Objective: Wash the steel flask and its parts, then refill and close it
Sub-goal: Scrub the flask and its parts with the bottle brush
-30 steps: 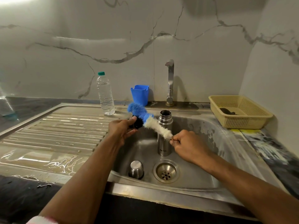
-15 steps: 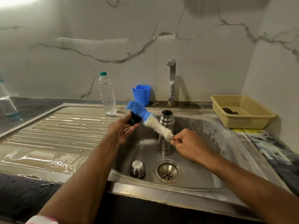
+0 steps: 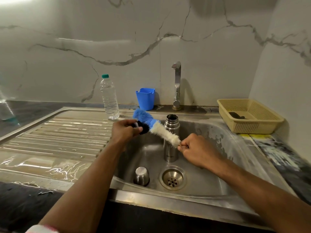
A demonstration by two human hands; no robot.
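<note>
Nearest in the sink (image 3: pixel 210 197), at its near left, the steel cup (image 3: pixel 141 176) stands upside down just left of the drain (image 3: pixel 173 178); whether it has been washed yet cannot be told. Behind the drain the steel flask (image 3: pixel 171 138) stands upright on the sink floor, open at the mouth, with no cap on it. No water is seen coming from the tap, and whether any water or soap is inside the flask cannot be seen.

Above the basin, the right hand (image 3: pixel 196 149) has its fingers curled and pinches the near, thin end of the bottle brush (image 3: pixel 154 127), whose white bristles cross in front of the flask and whose blue tip points far left. The left hand (image 3: pixel 125 131) has its fingers curled round a small dark part (image 3: pixel 142 126), probably the flask's stopper, held against the brush where blue meets white.

As a judgement, the work is in its washing stage: one small part is being scrubbed, while the flask body and cup wait in the sink. Rinsing, refilling and closing are all left to do.

Further back on the left, a clear water bottle (image 3: pixel 109 98) with a green cap stands on the draining board (image 3: pixel 55 132), likely the source for refilling. Behind the sink are a blue holder (image 3: pixel 145 98) and the tap (image 3: pixel 176 84), and at far right a cream basket (image 3: pixel 262 126) holds a dark object.
</note>
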